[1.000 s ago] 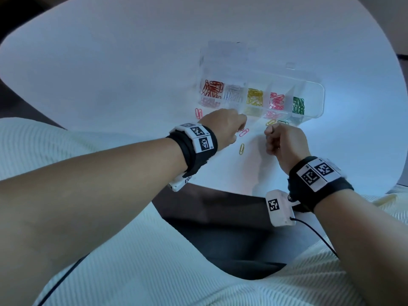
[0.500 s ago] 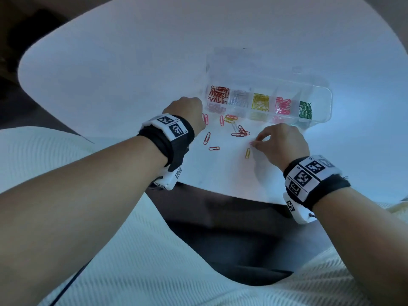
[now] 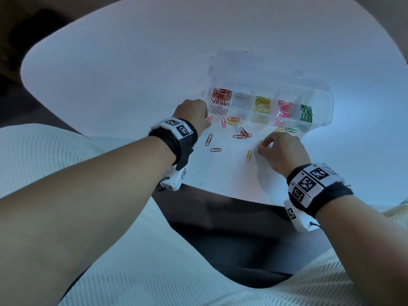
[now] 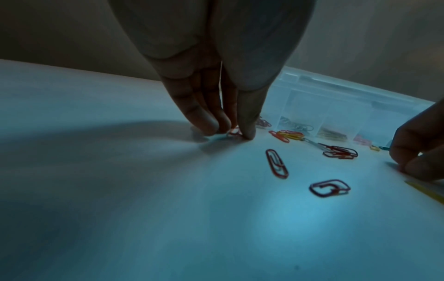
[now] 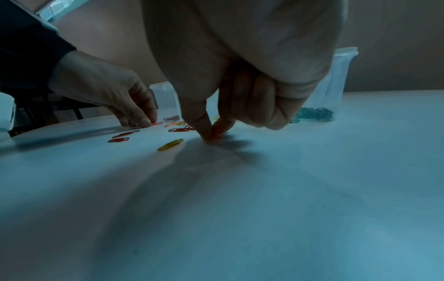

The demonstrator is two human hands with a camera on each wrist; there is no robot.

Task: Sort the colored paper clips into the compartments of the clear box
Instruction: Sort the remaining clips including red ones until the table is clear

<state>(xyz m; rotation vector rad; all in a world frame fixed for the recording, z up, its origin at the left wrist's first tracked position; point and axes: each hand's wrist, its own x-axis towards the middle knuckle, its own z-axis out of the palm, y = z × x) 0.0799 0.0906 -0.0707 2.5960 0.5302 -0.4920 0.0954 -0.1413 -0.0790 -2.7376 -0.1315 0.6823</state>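
The clear box [image 3: 326, 107] lies open on the white table, its compartments holding red, silver, yellow, pink and green clips. Loose clips lie in front of it: two red ones [image 3: 208, 139], a yellow one [image 3: 249, 155] and a mixed cluster [image 3: 241, 133]. My left hand [image 3: 207, 122] is at the box's left end; in the left wrist view its thumb and fingertips [image 4: 211, 125] pinch a reddish paper clip [image 4: 234, 131] against the table. My right hand [image 5: 212, 136] pinches another reddish paper clip on the table, just right of the yellow clip [image 5: 170, 144].
A yellow clip [image 3: 278, 129] and a green clip [image 3: 290, 130] lie by the box's front wall. The table's near edge [image 3: 220, 193] runs just behind both wrists, with my lap below it. The box's open lid [image 3: 234, 62] lies behind the compartments.
My left hand has moved left from the middle of the clips to the box's left end. My right hand has come down onto the table and its fingertips have closed on a clip.
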